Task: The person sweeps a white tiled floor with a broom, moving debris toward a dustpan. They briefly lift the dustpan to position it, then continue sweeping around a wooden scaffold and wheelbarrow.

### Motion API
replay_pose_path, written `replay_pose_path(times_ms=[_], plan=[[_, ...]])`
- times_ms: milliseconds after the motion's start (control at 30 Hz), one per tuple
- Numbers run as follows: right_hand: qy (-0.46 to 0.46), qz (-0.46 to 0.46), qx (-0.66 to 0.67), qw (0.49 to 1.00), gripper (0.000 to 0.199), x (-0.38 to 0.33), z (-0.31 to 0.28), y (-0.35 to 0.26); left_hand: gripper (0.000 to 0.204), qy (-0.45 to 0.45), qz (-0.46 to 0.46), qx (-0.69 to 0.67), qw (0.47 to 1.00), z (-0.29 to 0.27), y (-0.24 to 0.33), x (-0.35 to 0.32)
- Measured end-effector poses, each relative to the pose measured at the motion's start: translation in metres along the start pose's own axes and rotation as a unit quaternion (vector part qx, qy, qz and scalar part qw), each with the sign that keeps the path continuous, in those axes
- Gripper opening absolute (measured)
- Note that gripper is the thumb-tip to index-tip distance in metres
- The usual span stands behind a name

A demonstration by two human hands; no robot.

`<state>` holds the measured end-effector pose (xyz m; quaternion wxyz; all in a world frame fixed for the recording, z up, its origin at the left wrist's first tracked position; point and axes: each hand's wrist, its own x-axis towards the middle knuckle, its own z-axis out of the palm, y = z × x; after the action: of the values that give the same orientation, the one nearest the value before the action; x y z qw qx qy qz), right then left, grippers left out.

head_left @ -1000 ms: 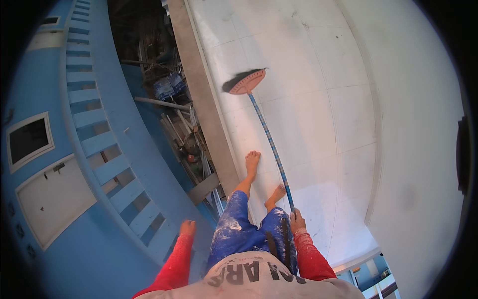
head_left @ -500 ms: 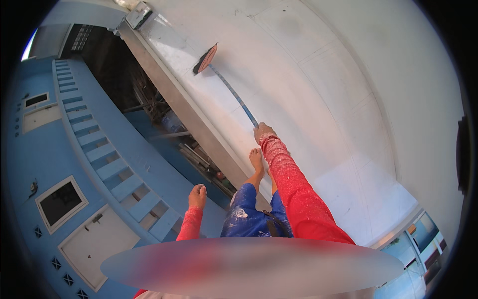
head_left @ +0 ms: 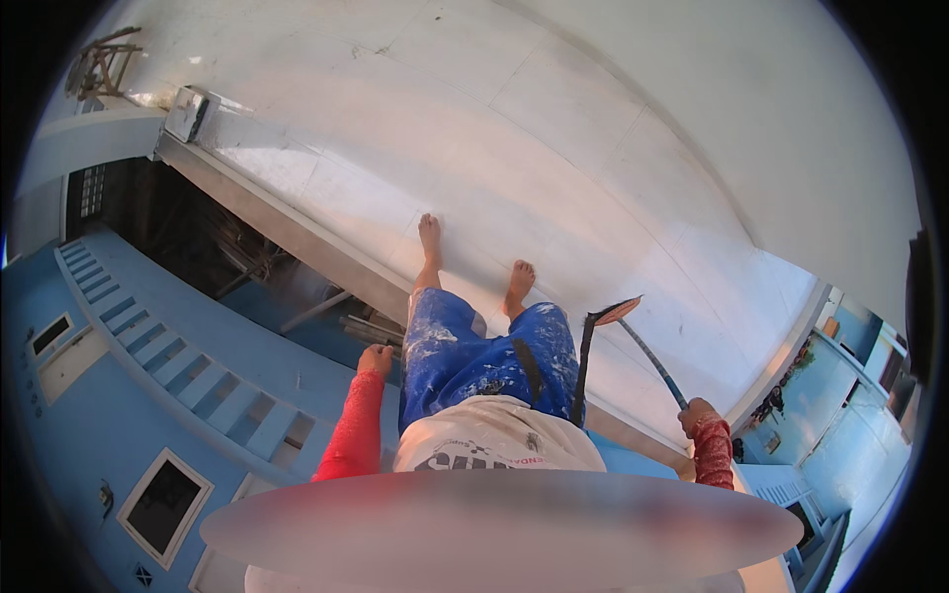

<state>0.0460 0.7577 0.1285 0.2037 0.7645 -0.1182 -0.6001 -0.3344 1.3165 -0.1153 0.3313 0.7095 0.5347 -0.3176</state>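
I count one long-handled brush (head_left: 633, 331), my two hands (head_left: 376, 360), my two bare feet (head_left: 430, 237), one white ledge (head_left: 613, 178) and one blue staircase (head_left: 168, 356).

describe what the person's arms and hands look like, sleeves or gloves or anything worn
Both arms wear long, close-fitting red sleeves down to the wrists. The left sleeve is plain and bright, pinkish red. The right sleeve is darker red and speckled with pale paint spots. The left hand and right hand are bare: no gloves, and no rings or watch that can be made out.
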Motion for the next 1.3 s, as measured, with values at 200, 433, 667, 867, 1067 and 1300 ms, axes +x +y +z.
replay_pose_path(times_ms=[200, 433, 667, 867, 1067, 1300], plan=[[0.103, 0.009, -0.032, 0.994, 0.033, 0.049, 0.002, -0.141, 0.04, 0.02, 0.101, -0.102, 0.989, -0.08, 0.074, 0.066], [0.07, -0.237, -0.126, 0.961, 0.038, -0.152, -0.155, -0.334, 0.033, 0.098, 0.153, -0.185, 0.966, -0.198, 0.103, 0.1], [0.106, -0.326, 0.178, 0.923, 0.035, -0.131, -0.127, -0.366, 0.03, 0.044, 0.223, -0.241, 0.944, -0.22, 0.205, 0.132], [0.087, -0.169, 0.177, 0.966, 0.036, -0.083, -0.097, -0.149, 0.037, -0.047, 0.353, 0.178, 0.917, -0.183, 0.163, 0.111], [0.116, 0.056, 0.132, 0.983, 0.029, -0.048, -0.135, -0.043, 0.039, -0.165, 0.243, 0.257, 0.921, -0.144, 0.173, 0.103], [0.157, -0.094, 0.163, 0.97, 0.032, 0.036, -0.184, -0.172, 0.04, 0.013, 0.389, 0.325, 0.862, -0.115, 0.341, 0.013]])
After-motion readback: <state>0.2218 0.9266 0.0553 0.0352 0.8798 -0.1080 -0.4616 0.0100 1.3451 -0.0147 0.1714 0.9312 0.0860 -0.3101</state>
